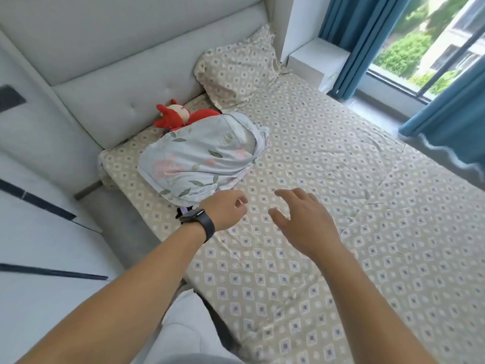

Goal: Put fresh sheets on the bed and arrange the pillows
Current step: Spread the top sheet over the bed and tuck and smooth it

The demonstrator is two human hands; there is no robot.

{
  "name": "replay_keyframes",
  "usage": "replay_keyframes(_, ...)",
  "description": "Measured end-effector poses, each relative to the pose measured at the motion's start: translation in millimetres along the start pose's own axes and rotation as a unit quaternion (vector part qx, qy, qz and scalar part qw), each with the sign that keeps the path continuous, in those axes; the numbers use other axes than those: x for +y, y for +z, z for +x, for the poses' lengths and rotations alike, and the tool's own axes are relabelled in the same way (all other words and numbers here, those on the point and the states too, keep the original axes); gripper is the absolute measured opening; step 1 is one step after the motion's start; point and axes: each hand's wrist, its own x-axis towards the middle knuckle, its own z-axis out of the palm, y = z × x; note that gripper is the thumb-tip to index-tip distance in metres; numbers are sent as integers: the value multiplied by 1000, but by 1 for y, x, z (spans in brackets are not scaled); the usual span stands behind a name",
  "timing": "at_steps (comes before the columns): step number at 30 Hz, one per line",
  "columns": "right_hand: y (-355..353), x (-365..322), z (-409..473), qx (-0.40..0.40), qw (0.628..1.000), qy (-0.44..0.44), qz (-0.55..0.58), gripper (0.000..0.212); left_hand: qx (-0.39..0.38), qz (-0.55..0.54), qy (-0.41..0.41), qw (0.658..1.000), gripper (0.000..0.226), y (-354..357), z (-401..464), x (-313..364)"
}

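A beige diamond-patterned sheet [328,179] covers the mattress. A pillow in the same pattern [236,69] leans against the padded headboard at the far corner. A second pillow in a pale blue floral case [199,158] lies near the near corner of the bed head. My left hand [225,208], with a dark watch on its wrist, hovers just below the floral pillow, fingers loosely curled and holding nothing. My right hand [301,219] hangs over the sheet beside it, fingers spread and relaxed, holding nothing.
A red plush doll [178,114] lies against the grey headboard [118,74], half tucked under the floral pillow. A white bedside stand [315,64], blue curtains [354,35] and a window [433,43] are beyond the bed's far side. Pale floor tiles lie at left.
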Motion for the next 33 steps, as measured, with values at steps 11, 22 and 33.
replay_keyframes(11,21,-120,193,-32,994,80,70,55,-84,68,-6,994,29,-171,138,-135)
replay_keyframes(22,77,-156,337,-75,968,90,222,50,-26,-15,-65,997,17,-232,182,-213)
replay_keyframes(33,210,-175,516,-110,899,339,256,70,-4,-155,-176,972,19,-269,410,-358)
